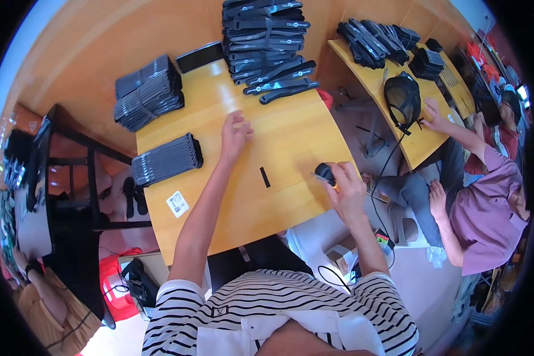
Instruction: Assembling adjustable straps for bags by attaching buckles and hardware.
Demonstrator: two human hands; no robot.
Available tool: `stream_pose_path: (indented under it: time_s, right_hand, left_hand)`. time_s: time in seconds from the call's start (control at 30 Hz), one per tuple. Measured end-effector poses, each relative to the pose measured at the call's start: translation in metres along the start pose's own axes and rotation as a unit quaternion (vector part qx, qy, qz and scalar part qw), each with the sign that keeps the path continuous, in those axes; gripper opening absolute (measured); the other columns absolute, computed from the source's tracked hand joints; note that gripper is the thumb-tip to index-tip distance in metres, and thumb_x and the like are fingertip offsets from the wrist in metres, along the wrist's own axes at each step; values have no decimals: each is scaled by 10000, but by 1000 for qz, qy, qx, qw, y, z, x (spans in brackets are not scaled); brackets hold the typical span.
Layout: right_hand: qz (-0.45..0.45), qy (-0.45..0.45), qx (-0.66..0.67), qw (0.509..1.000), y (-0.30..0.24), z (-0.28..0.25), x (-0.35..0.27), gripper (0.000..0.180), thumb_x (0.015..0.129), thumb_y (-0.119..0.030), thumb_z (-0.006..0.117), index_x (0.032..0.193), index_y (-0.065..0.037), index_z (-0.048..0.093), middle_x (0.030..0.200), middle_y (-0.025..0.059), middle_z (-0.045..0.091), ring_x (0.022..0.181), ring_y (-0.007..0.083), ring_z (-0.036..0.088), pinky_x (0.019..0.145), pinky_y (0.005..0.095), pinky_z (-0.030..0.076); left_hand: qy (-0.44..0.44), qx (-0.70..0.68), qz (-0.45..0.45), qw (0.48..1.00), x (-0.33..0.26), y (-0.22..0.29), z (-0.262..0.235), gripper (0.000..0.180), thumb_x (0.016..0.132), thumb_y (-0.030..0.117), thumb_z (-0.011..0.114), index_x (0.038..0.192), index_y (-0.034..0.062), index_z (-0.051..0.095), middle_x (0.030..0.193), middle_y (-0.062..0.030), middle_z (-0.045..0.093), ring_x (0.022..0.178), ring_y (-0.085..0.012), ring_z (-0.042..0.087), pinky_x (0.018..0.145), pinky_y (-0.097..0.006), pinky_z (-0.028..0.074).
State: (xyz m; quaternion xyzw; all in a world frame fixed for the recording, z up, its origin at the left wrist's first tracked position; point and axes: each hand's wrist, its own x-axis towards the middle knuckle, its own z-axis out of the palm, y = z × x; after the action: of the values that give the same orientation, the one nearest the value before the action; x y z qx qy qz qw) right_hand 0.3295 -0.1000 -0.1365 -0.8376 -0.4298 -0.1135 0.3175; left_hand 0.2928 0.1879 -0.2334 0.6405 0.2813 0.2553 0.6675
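Observation:
My left hand hovers over the middle of the yellow wooden table, its fingers loosely bent and apart, holding nothing. At the table's right side my right hand grips a small tool with a bit of yellow on its handle; its kind is mostly hidden by the fingers. A round black thing shows at those fingertips, and I cannot tell whether it is part of the tool. Between the hands lies a short black strip. To the left sits a neat stack of flat black pieces with pale marks.
A banded black stack and a dark phone-like slab lie at the back left. Tall bundles of black strips rise at the back. A white label is near the left edge. Right, a co-worker sits by a table with a black mesh cap.

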Motion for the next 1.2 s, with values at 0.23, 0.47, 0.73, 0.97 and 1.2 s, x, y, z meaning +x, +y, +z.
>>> stream_pose_path:
  time_s: [0.23,0.47,0.73,0.97,1.2]
  right_hand:
    - [262,-95,484,830,-66,-15,-6,124,771,-104,655,851,-17,616,645,-19,500,464,62,415,422,206,300]
    - [297,-230,720,584,-93,25,-1,325,879,-273,551,969,38,577,689,15,537,405,27,356,353,171,253]
    - [302,-270,734,545,-122,59,-25,292,866,-250,578,957,27,585,687,6,535,391,26,334,346,167,236]
    - [280,-209,608,713,-134,56,-20,251,826,-199,637,984,-13,574,635,-22,502,390,3,323,330,175,213]
    - [187,-93,522,827,-145,54,-12,352,801,-153,639,1104,-36,500,882,22,452,749,87,442,651,203,383]
  left_hand:
    - [-306,-73,-83,946,-179,68,-16,540,885,401,492,1252,9,437,1092,-119,567,969,-202,579,835,-320,462]
    - [-370,-385,-197,822,-268,61,-36,621,909,460,396,1245,-62,402,1091,-203,568,982,-247,576,862,-342,458]
    - [-239,-390,-187,870,-307,63,-56,427,909,253,492,1249,8,408,1035,-113,574,932,-194,579,829,-316,469]
    - [-179,-19,-110,977,-310,48,-55,295,874,124,549,1128,-16,492,934,-52,601,851,-110,566,810,-247,441]
    - [-146,-85,-56,984,-314,54,-72,263,912,200,490,1070,-9,510,900,-78,617,830,-128,580,741,-253,459]
